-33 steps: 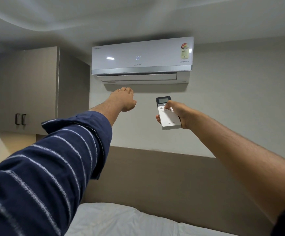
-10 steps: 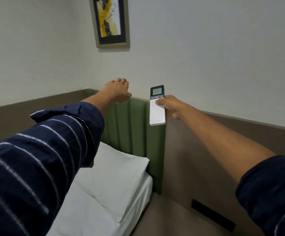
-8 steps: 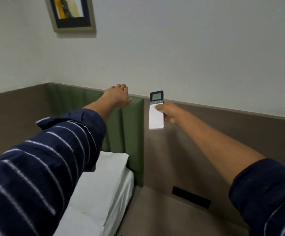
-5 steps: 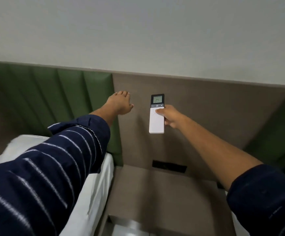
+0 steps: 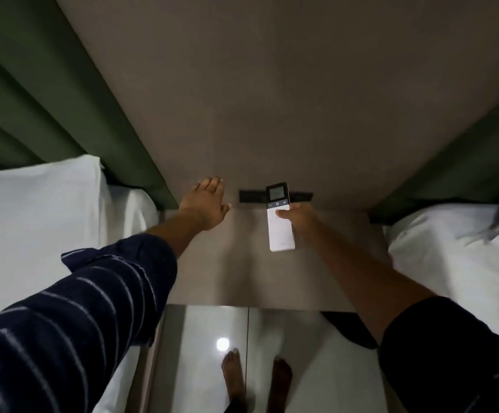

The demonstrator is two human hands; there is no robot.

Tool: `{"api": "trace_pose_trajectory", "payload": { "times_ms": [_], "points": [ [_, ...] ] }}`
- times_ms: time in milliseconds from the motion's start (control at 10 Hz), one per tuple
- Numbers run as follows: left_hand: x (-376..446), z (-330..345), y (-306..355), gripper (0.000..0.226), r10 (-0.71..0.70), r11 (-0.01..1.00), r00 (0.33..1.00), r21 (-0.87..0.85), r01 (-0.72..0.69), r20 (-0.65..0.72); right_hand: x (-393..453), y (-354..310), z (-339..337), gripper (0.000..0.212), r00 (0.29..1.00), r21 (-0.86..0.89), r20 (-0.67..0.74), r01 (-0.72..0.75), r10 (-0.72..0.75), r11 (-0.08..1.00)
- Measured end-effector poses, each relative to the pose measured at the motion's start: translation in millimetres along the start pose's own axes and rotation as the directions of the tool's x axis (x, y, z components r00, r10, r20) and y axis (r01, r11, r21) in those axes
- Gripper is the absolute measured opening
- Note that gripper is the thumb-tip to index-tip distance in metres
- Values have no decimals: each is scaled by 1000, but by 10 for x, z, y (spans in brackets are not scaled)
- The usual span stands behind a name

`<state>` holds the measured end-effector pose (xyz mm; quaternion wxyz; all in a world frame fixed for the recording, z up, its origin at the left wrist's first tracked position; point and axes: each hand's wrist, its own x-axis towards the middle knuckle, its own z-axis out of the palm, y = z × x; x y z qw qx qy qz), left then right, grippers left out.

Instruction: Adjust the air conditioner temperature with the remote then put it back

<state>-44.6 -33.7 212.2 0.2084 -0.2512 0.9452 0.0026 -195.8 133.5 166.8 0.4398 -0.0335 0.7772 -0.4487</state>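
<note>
The right hand (image 5: 300,217) pinches the remote (image 5: 280,216), long axis twelve-to-six, above the worktop (image 5: 325,278); the left hand (image 5: 206,205), spread empty, hovers at nine o'clock.

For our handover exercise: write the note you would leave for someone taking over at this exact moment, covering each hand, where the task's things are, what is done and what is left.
Right hand: shut on the white remote, thumb on its face, held above the bedside table.
Left hand: open, empty, stretched out over the table's left side.
The air conditioner is out of view, so the temperature change cannot be confirmed here; the remote's screen is too blurred to read.
Left: set the remote down on the table between the two beds, then let go.
</note>
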Motion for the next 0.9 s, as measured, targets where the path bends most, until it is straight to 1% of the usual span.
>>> {"api": "trace_pose_trajectory", "payload": {
  "times_ms": [100, 200, 300, 400, 500, 600, 700, 800, 900],
  "points": [
    [223, 595, 61, 71, -8, 1000, 999, -19, 9, 48, 433, 540, 177, 37, 996, 27, 22, -83, 83, 996],
    [470, 1328, 117, 70, -31, 999, 995, -25, 34, 93, 941, 1204, 418, 37, 982, 53, -9, -189, 190, 980],
    [619, 1723, 129, 69, -31, 998, 991, -43, 37, 126, 1256, 1560, 570, 35, 971, 27, -31, -234, 235, 972],
    [766, 2119, 128, 69, -17, 997, 990, -74, 28, 141, 1624, 1950, 728, 28, 958, -38, -91, -275, 271, 961],
    [818, 2290, 142, 69, -10, 994, 988, -104, 26, 151, 1802, 2136, 821, 34, 952, -78, -105, -298, 289, 952],
    [793, 2406, 200, 69, -2, 994, 985, -110, 21, 170, 1927, 2275, 906, 36, 959, -205, -110, -279, 261, 938],
    [744, 2411, 264, 69, 13, 991, 986, -135, 10, 168, 1913, 2276, 890, 33, 968, -299, -109, -247, 225, 922],
    [660, 2269, 340, 69, -5, 991, 988, -129, 26, 155, 1717, 2173, 841, 36, 976, -416, -108, -216, 187, 884],
    [548, 2044, 407, 69, 17, 993, 987, -121, 3, 160, 1466, 2007, 720, 40, 984, -473, -118, -173, 132, 864]
  ]
}}
